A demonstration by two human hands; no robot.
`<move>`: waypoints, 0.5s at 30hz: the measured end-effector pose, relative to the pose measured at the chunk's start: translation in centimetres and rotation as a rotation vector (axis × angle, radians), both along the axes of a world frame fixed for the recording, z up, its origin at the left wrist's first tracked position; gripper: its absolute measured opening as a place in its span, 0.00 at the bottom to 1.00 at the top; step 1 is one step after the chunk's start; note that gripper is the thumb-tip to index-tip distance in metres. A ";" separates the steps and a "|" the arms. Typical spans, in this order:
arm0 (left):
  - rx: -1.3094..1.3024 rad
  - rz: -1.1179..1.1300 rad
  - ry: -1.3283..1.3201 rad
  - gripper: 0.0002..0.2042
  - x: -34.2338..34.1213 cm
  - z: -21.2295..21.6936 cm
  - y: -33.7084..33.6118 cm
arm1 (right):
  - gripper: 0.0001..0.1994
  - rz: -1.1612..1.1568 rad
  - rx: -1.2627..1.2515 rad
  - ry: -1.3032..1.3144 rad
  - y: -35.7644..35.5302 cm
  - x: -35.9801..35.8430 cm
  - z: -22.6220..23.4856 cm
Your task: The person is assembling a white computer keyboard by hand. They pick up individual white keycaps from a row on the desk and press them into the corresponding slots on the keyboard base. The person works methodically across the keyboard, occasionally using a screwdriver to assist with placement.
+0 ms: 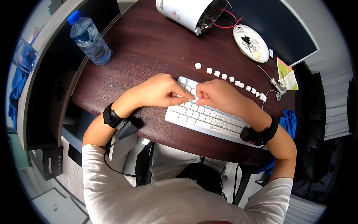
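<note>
A white keyboard (178,120) lies at a slant on the dark brown table, near its front edge. Over its upper left part, my left hand (158,90) and my right hand (220,95) meet at the fingertips. The left index finger and thumb point inward onto the keys, the other fingers curled under. My right hand is closed, thumb and index pressed together at the same spot. Whatever is between the fingertips is too small and covered to make out. Beyond the keyboard, several loose white keycaps (224,76) form a slanting row.
A white round dish (238,33) with small parts stands at the far right, near a soldering iron (274,81) and its coiled cord. A white cylindrical appliance (182,13) with red wires lies at the back. Left stands a water bottle (91,43). Blue cloth (288,122) hangs right.
</note>
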State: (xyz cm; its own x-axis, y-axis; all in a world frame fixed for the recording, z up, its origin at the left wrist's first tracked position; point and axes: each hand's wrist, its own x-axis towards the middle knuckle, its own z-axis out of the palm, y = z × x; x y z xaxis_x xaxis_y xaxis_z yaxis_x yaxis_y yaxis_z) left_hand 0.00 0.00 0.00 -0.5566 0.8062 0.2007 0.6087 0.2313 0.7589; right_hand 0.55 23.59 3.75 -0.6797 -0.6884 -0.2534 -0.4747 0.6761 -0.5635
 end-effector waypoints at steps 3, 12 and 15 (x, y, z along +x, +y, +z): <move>0.003 0.007 0.014 0.12 0.1 -0.2 0.0 | 0.09 0.012 -0.003 -0.016 0.0 0.0 0.0; -0.059 0.041 0.000 0.10 0.1 0.1 0.1 | 0.08 0.041 -0.038 0.126 0.6 0.1 -1.1; -0.066 0.045 -0.003 0.11 0.2 0.1 0.1 | 0.11 0.011 0.073 -0.025 0.3 -0.7 -0.3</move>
State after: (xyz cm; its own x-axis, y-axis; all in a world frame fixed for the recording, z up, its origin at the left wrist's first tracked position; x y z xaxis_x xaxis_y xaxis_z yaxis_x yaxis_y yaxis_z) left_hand 0.18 0.15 0.09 -0.5929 0.7918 0.1466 0.5944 0.3076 0.7430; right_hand -0.10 23.86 3.50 -0.6652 -0.6747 -0.3199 -0.4688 0.7108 -0.5243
